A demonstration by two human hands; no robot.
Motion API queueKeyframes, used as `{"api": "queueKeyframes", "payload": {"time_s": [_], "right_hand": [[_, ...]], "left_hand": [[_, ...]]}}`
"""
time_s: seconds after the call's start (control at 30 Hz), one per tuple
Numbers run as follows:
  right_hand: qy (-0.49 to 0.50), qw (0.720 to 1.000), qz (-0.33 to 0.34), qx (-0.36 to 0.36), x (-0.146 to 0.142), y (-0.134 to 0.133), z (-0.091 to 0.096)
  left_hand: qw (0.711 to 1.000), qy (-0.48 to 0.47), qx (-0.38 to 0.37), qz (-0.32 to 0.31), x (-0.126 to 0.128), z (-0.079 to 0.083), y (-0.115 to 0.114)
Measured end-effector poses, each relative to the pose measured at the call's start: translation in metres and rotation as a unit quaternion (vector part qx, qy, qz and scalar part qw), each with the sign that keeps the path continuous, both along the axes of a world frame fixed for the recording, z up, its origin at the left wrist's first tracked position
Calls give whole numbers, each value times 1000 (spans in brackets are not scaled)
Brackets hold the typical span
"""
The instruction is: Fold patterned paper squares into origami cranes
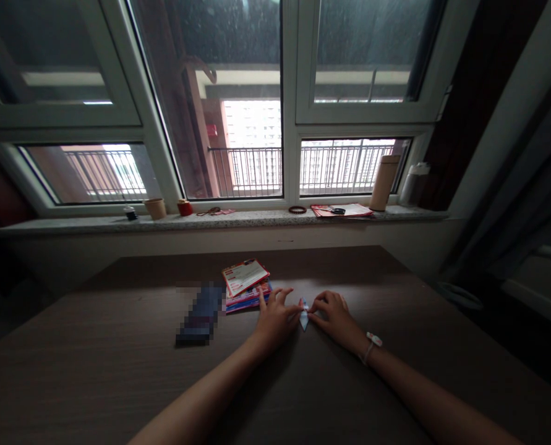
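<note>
A small folded piece of pale blue-and-white paper (303,315) lies on the dark wooden table (117,371), pinched from both sides. My left hand (277,318) presses its left edge with thumb and fingertips, the other fingers raised and spread. My right hand (333,316) grips the right edge with curled fingers; a pale bracelet sits on that wrist. Just left of my left hand lies a small stack of coloured paper sheets (246,284) with a red-and-white card on top.
A dark blurred flat object (201,314) lies left of the stack. The stone windowsill (256,219) holds a paper cup (155,208), a red pot (185,207), papers with scissors (342,211), a tall tan flask (384,174) and a grey jug (414,182).
</note>
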State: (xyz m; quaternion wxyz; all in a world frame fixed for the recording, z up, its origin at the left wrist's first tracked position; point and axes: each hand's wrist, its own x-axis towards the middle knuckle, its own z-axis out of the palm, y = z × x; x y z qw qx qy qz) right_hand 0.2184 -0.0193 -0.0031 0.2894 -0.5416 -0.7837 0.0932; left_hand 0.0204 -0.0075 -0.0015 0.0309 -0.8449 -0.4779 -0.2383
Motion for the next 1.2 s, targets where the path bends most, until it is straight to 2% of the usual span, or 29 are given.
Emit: {"api": "queueKeyframes", "payload": {"time_s": [0.23,0.43,0.63,0.83,1.0,1.2], "right_hand": [[0,1000,5,0,1,2,-2],[-2,1000,-9,1,3,4,-6],[-11,999,-30,-4,6,13,-17],[1,999,-36,-14,5,15,-15],[34,998,-50,-25,4,18,-16],[113,992,-43,-30,4,22,-17]], "left_hand": [[998,33,45,-34,0,5,0],[1000,-5,14,-8,-3,-1,1],[1000,-13,10,12,-4,2,-1],[999,-15,-2,30,-5,1,0],[999,-31,-33,14,-5,2,2],[998,-56,-21,-11,-6,4,3]]}}
